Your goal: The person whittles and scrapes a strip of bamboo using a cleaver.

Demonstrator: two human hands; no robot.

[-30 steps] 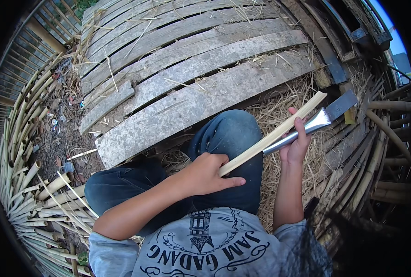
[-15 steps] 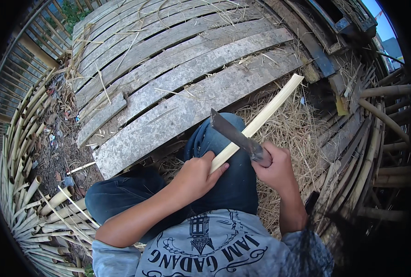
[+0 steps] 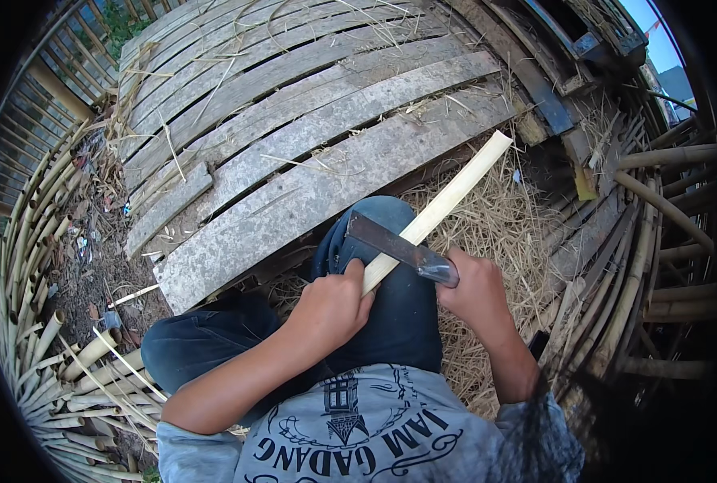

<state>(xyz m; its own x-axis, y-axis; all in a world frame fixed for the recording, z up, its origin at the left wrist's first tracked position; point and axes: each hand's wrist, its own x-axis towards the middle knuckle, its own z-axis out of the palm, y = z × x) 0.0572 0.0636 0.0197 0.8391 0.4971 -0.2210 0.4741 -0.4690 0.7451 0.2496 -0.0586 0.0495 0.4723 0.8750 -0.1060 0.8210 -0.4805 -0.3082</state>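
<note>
Head view, seen from above.

Strip point(image 3: 463, 177): one, pale, slanting out over my right leg, clad in jeans point(image 3: 411, 326); far end free.

Left fingers point(image 3: 349, 283): closed round the strip's near end.

Right fingers point(image 3: 467, 279): closed round the handle of the knife.

Knife point(image 3: 379, 238): one, broad dark blade, crossing over the strip just beyond my left fingers; whether its edge bit, I could not tell.

Surroundings: shavings point(image 3: 499, 229) heaped beside my right leg; grey planks point(image 3: 270, 197) ahead, with loose slivers; poles point(image 3: 53, 330) stacked at left.

Handling, in my judgement: the work called for a low, even blade angle and light, steady pressure along the grain. The left grip needed to be firm enough to stop the strip rolling, and better set farther back, given how near the blade lay.
</note>
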